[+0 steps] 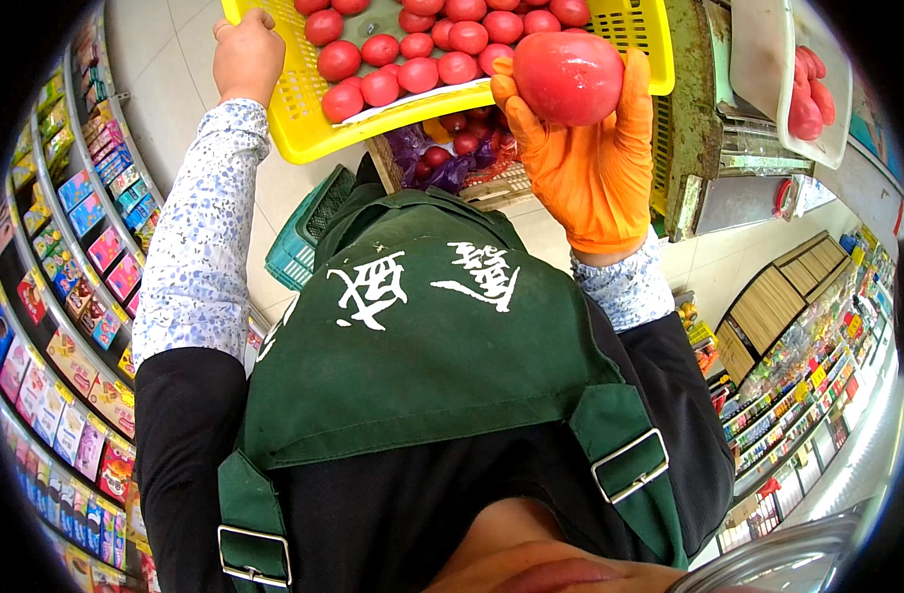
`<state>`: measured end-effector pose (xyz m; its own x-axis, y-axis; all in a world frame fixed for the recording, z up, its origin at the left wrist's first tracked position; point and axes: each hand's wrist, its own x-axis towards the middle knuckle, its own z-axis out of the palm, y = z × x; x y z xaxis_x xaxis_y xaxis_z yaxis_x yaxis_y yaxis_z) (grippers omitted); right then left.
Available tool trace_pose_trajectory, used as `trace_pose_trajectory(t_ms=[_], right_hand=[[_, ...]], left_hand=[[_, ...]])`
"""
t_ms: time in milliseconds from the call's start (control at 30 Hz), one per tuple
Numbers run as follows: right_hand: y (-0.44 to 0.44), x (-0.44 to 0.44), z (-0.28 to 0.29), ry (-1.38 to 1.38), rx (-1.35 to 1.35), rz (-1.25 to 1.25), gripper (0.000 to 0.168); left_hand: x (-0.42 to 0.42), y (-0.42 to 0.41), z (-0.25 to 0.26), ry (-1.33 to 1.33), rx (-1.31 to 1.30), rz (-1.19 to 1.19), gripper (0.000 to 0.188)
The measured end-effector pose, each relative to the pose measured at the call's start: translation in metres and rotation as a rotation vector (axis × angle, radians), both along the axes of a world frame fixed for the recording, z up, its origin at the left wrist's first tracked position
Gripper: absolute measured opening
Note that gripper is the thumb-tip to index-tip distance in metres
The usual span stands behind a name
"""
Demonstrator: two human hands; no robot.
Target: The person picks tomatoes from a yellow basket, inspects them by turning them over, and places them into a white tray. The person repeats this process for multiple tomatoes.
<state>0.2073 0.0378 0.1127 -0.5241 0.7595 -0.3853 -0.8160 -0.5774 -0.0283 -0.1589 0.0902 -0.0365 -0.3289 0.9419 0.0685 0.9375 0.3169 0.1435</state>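
Note:
My right hand (578, 163), in an orange rubber glove, holds up a large glossy red tomato (569, 80) with the palm turned up. Thumb and fingers press its sides, and it overlaps the near rim of a yellow plastic crate (301, 141). My bare left hand (249, 58) grips the left rim of that crate, its fingers partly hidden. Many red tomatoes (418, 74) lie inside, spread around a patch of bare bottom. A pale strip runs along the crate's near inner edge. Below it stands a wooden crate (489, 194) with more tomatoes and purple wrapping.
A teal plastic basket (293, 252) sits on the tiled floor by my legs. To the right is a worn green metal stand (693, 111), with a translucent white tub (830, 144) holding pinkish-red items. Shop shelves (74, 244) of packaged goods curve along the left; more line the right.

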Motion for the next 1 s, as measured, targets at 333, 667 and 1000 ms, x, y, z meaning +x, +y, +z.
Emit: trace_pose_trajectory(t_ms=[333,667,1000], right_hand=[[0.001,-0.004,0.003,0.046,-0.010,0.015,0.072],[-0.044,0.037,-0.102,-1.686,0.798,0.719,0.048],[0.039,-0.026,-0.079,-1.404,1.003,0.727,0.019]], left_hand=[[-0.008,0.001,-0.010,0.019,0.016,-0.030,0.026],[-0.001,-0.005,-0.013,-0.043,0.199,-0.094,0.015],[0.009,-0.002,-0.014,-0.148,0.245,-0.090,0.011]])
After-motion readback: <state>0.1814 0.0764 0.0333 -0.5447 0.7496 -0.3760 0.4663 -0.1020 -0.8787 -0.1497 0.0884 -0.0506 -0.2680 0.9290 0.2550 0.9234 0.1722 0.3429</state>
